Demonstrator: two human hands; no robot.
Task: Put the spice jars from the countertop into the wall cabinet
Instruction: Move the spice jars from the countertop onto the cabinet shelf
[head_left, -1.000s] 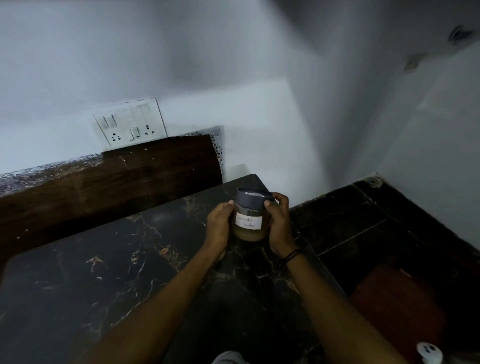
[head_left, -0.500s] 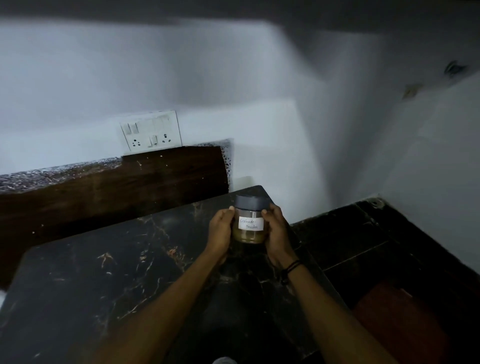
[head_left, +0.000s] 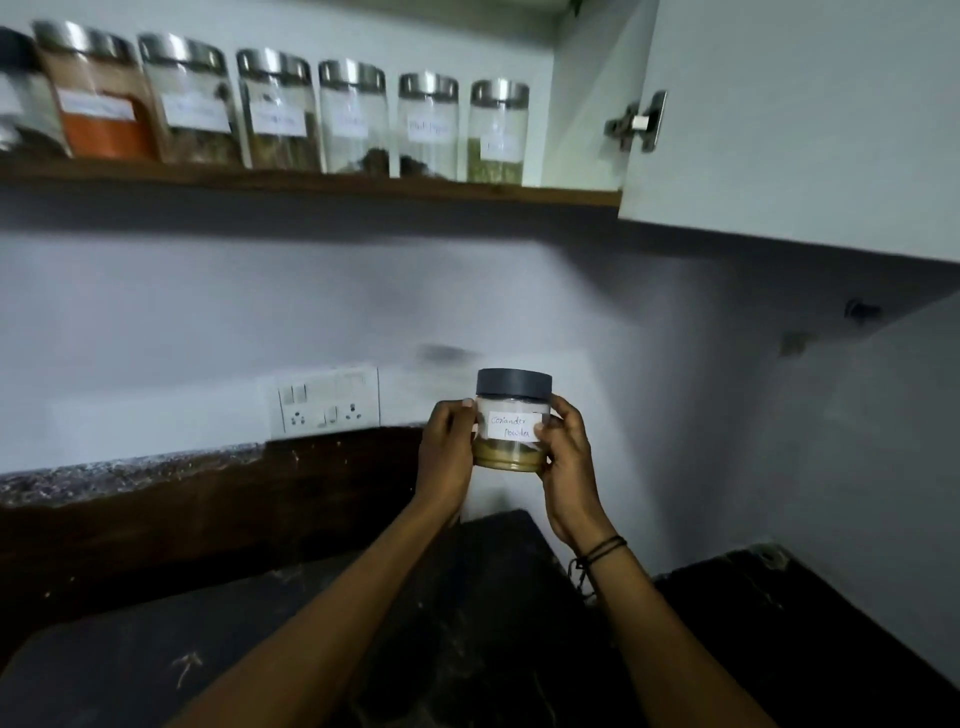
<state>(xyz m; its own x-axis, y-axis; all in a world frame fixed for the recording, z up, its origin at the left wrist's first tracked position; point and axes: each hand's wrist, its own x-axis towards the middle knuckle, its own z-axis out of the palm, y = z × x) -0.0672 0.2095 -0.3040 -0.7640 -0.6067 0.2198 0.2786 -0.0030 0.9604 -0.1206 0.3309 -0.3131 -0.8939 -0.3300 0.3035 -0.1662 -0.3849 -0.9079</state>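
A short clear spice jar (head_left: 511, 422) with a dark grey lid and a white handwritten label holds a layer of yellowish powder. My left hand (head_left: 445, 453) grips its left side and my right hand (head_left: 569, 457) its right side. The jar hangs upright in the air above the dark marble countertop (head_left: 291, 629), well below the wall cabinet's wooden shelf (head_left: 311, 182). On that shelf stands a row of several tall clear jars with steel lids, such as the orange-filled jar (head_left: 98, 93) and the rightmost jar (head_left: 497, 130).
The open white cabinet door (head_left: 800, 119) with a metal hinge (head_left: 638, 123) hangs at the upper right. A white switch and socket plate (head_left: 324, 397) sits on the wall above a dark wooden backsplash (head_left: 182, 499). Dark floor tiles (head_left: 779, 623) lie at the lower right.
Both hands have lifted the jar off the countertop and up in front of the wall. The view has tilted up, so the cabinet shelf with its jars and the open door have come into sight.
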